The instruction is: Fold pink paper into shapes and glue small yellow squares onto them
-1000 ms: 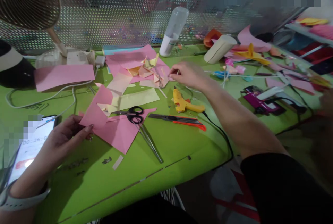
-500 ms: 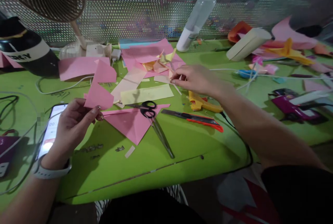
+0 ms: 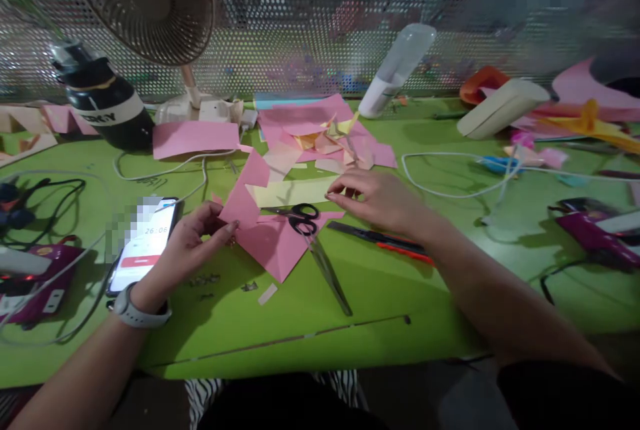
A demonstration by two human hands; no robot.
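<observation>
My left hand [image 3: 203, 237] pinches a cut piece of pink paper [image 3: 246, 197] by its lower left corner, holding it up at an angle. Over the right end of a pale yellow strip [image 3: 293, 192] is my right hand [image 3: 367, 197], its fingers bent and drawn together; whether anything is between the fingertips is too small to tell. Black-handled scissors [image 3: 304, 219] lie across a folded pink sheet [image 3: 280, 253], beside a silver pointed tool [image 3: 330, 277]. A black and orange cutter [image 3: 375, 237] lies partly under my right forearm.
A phone [image 3: 145, 243] lies left of my left wrist. Behind are a fan [image 3: 150, 3], a dark jar [image 3: 107, 107], a pile of paper scraps [image 3: 327, 137] and a tilted clear bottle [image 3: 400, 63]. White cables [image 3: 440, 193] and a purple device [image 3: 595, 233] lie on the right.
The view has shifted, so the table's contents appear further right. My right hand has come down from the scraps to the yellow strip and now covers the yellow glue gun's place. My left hand still holds the pink piece.
</observation>
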